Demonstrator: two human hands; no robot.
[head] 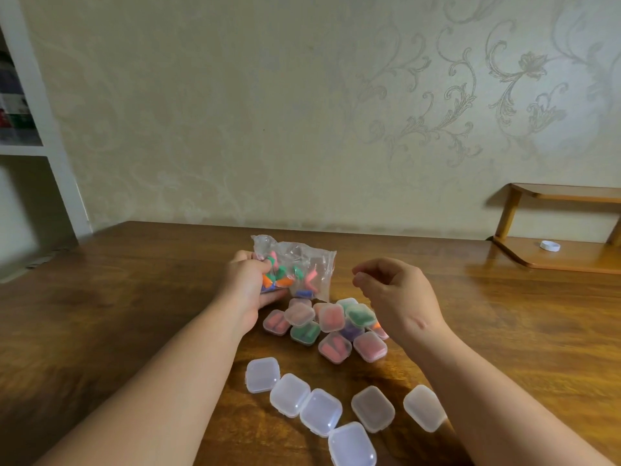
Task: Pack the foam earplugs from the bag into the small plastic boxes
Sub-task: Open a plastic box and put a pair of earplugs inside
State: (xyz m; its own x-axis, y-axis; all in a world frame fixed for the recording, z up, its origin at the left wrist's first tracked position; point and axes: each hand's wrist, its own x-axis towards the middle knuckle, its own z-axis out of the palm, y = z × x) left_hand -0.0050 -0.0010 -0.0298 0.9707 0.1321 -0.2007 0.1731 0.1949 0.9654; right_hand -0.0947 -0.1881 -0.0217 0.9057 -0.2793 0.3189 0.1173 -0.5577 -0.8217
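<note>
Now, the bag [304,264]: clear plastic, lifted just above the far part of the table, with foam earplugs [279,279] in pink, green, orange and blue bunched inside.
Left hand [250,284]: fingers curled round the bag's left half, squeezing the earplugs into a clump.
Right hand [396,297]: hovers just right of the bag, fingertips drawn toward the thumb; the view is too soft to tell whether it pinches an earplug or nothing.
Filled boxes [331,326]: a heap with lids down and coloured earplugs inside, right below the bag, some resting on others.
Empty boxes [321,410]: six, closed, in a loose row nearer the person.
Table [134,297]: dark polished wood.
Risk, spill: a hard squeeze could push earplugs out of the bag's mouth; light foam would likely bounce and roll over the wood or into the heap.
Risk, heap: the right wrist hangs over the stacked boxes, so a low sweep could scatter them.
Risk, lids: every empty box needs opening while the left hand is busy; a one-handed pry could make a box skid.
</note>
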